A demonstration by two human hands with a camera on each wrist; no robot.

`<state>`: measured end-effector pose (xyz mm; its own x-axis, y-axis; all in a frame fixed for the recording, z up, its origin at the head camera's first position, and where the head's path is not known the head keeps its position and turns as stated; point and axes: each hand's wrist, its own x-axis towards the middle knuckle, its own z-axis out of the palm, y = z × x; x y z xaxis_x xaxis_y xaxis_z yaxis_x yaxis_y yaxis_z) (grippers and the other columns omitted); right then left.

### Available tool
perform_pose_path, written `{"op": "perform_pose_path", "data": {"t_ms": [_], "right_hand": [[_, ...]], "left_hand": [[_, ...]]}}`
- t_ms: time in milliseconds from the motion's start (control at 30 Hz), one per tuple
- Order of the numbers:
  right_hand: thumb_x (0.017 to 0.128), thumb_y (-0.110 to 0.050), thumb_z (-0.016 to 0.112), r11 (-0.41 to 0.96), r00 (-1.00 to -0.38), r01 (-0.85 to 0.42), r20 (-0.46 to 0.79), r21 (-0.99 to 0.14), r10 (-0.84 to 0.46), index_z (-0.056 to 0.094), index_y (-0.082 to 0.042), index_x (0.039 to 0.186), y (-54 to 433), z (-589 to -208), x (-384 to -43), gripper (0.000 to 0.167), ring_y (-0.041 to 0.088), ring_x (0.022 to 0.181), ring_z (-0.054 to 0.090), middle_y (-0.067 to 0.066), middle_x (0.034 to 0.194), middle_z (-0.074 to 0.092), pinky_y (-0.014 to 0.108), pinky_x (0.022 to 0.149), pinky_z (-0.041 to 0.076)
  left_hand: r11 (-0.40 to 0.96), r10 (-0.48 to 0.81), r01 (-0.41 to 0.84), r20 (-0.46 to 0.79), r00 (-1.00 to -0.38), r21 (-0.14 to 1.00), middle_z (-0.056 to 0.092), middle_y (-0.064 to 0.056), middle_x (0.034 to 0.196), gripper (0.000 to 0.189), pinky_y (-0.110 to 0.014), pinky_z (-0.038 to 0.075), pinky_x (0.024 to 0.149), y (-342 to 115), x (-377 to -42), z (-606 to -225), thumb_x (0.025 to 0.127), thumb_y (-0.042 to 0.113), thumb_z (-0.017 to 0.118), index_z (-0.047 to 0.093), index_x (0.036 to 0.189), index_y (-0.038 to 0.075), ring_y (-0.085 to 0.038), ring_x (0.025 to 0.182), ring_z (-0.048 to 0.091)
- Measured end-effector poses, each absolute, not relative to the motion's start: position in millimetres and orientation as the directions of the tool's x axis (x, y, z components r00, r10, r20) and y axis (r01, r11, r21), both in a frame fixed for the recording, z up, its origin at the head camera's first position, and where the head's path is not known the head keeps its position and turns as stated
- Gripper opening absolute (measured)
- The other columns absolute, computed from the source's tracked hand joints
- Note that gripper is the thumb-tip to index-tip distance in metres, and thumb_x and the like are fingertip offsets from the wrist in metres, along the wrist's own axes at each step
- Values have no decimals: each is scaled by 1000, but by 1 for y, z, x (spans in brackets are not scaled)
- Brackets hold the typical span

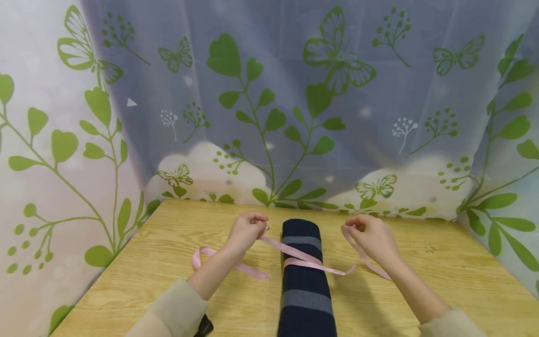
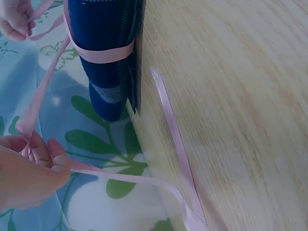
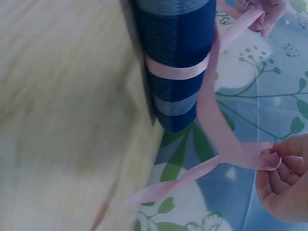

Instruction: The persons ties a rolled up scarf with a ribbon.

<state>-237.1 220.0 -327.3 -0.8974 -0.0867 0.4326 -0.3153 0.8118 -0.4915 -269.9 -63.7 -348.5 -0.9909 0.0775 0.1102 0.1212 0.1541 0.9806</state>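
A dark blue rolled cloth (image 1: 305, 285) with grey stripes lies lengthwise on the table. Round its middle runs a pink ribbon (image 1: 303, 263), whose two sides lead off to either hand. My left hand (image 1: 248, 231) pinches one side of the ribbon to the left of the roll, and the loose tail (image 2: 175, 130) curls down onto the wood. On the other side my right hand (image 1: 372, 234) pinches the ribbon between thumb and fingers, with its tail (image 3: 178, 180) hanging past the hand. Both hands are raised above the table, apart from the roll.
The wooden table (image 1: 177, 224) reaches back to a curtain (image 1: 269, 117) printed with green leaves and butterflies, which also covers both sides. A small black object (image 1: 205, 325) lies at the front, partly hidden by the left sleeve.
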Motion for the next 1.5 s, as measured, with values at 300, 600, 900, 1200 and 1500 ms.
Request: {"op": "perform_pose_path", "data": {"t_ms": [300,600,900,1200,1500], "right_hand": [[86,-4,58,788,-888,-360,443,-499,-125,69,-5,93,202,-316,-243,12,15,63,51,3,78,64,29,55,40],[86,-5,59,767,-893,-380,422,-516,-158,69,-6,94,190,-312,-242,13,14,64,52,4,81,66,30,57,41],[87,-10,62,745,-886,-413,422,-524,-194,69,-7,96,182,-308,-241,12,13,66,54,2,80,65,30,59,43],[88,-9,61,716,-890,-429,393,-551,-231,69,-8,97,177,-304,-237,13,12,68,56,1,83,66,30,60,44],[88,-8,61,692,-895,-431,373,-579,-244,69,-8,97,176,-307,-235,12,11,66,55,-1,79,65,29,59,43]], "left_hand": [[245,116,171,146,-982,954,58,-11,75,17,-31,43,61,-60,-267,-348,84,1,54,61,99,-3,-14,63,49],[325,133,253,221,-966,911,53,-5,73,18,-24,36,51,-58,-266,-345,84,0,55,61,101,-2,-12,56,47],[345,134,258,225,-965,902,56,-6,79,18,-24,37,49,-58,-267,-346,86,0,54,61,102,-2,-13,58,51],[376,155,289,248,-956,880,58,-11,86,17,-26,41,51,-55,-264,-344,88,1,51,61,101,-1,-14,60,53],[387,196,327,269,-943,862,59,-12,87,18,-26,43,49,-48,-263,-339,90,1,48,62,101,-1,-14,56,52]]}}
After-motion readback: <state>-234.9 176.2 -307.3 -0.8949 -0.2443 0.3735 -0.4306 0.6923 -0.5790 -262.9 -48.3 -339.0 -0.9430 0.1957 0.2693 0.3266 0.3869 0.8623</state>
